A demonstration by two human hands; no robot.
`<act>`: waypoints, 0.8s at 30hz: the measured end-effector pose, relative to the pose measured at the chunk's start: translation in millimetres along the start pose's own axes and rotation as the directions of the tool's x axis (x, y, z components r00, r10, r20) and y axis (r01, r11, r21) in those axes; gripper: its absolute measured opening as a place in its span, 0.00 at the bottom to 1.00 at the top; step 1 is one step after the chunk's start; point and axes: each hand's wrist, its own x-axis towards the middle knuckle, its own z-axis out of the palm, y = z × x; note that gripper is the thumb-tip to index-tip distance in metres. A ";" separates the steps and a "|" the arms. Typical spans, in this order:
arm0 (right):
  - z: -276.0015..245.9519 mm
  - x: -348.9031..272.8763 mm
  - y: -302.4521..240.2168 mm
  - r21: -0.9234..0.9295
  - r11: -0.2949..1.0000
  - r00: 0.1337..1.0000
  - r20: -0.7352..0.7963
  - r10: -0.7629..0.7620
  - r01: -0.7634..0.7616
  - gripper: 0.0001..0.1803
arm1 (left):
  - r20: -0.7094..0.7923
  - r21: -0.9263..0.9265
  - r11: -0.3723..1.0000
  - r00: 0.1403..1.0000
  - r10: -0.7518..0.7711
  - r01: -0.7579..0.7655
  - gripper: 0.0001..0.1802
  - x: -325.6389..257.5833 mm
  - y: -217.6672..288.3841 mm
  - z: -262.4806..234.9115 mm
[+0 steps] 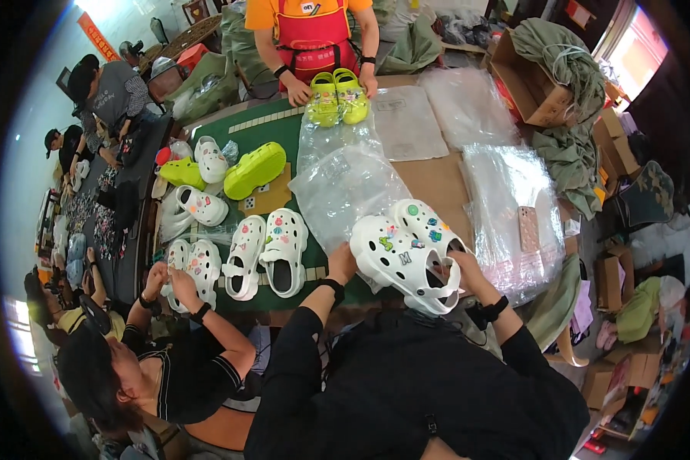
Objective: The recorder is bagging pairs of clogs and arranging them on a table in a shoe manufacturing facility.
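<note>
A pair of white clogs [397,253] with colorful charms is tilted in front of me, side by side. My right hand [471,274] grips the pair at the heel openings. My left hand [342,263] is closed at the near edge of a clear plastic bag [353,188], close beside the clogs' toe end; its fingertips are partly hidden. The bag spreads away from me over the green table [291,126]. To the left, another pair of white charm-covered clogs [282,249] stands on the table.
Across the table, a person in a red apron [314,34] holds lime clogs [337,100] on plastic. At my left, a co-worker [184,360] handles white clogs. Stacked clear bags [514,207] with a phone [528,228] lie right. Loose lime and white clogs [254,170] sit left.
</note>
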 end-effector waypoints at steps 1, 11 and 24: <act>-0.8 -1.2 0.5 -0.002 1.000 1.000 0.005 -0.007 0.007 0.11 | -0.007 -0.001 1.000 1.000 -0.004 0.004 0.12 -0.3 0.2 -2.2; -1.9 -23.4 17.9 0.043 0.975 0.975 -0.027 0.219 -0.218 0.13 | 0.179 0.171 0.969 0.973 0.148 -0.179 0.14 -20.1 5.5 4.2; -0.1 -18.4 13.6 -0.004 0.992 0.992 0.018 0.128 -0.127 0.12 | 0.323 0.455 0.831 0.929 0.181 -0.320 0.09 -36.5 -2.7 36.4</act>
